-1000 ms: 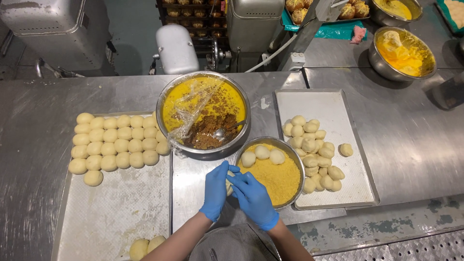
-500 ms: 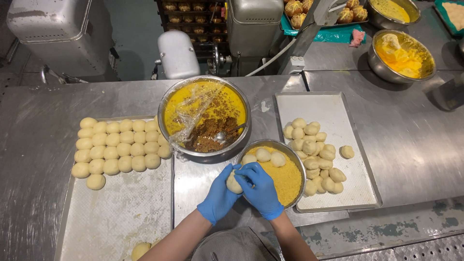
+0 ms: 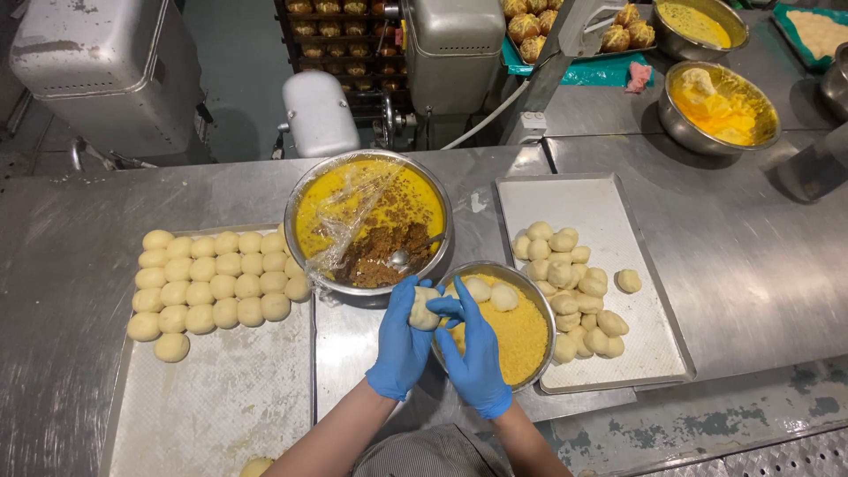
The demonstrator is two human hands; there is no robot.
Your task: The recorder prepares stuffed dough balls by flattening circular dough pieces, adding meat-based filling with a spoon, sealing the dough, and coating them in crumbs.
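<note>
Standing right by the steel table [image 3: 106,203] here. Both hands are in blue gloves, and the left hand [image 3: 402,340] is cupped around a pale dough ball [image 3: 424,311], gripping it from the side and underneath. The right hand [image 3: 473,353] isn't really holding anything of its own; its fingertips [image 3: 442,306] are pressed onto the top of that same ball, pinching at it. The ball sits up in the air just over the near-left rim of the small steel bowl [image 3: 530,287] full of yellow crumbs, where 3 more dough pieces lie on the far side.

Right behind the hands is the big bowl [image 3: 305,199] with yellow sauce, a brown chunky filling, a spoon [image 3: 402,256] and crumpled plastic wrap [image 3: 349,208] hanging over its left half.

Left tray [image 3: 221,397]: neat rows of round balls [image 3: 216,278] at the far end, plus 1 stray at the near edge. Right tray [image 3: 574,199]: a loose heap of dough lumps [image 3: 570,287], 1 a bit apart to the right.

Further back there are 2 more steel bowls with yellow stuff, and baked buns [image 3: 526,22] on a teal tray.
</note>
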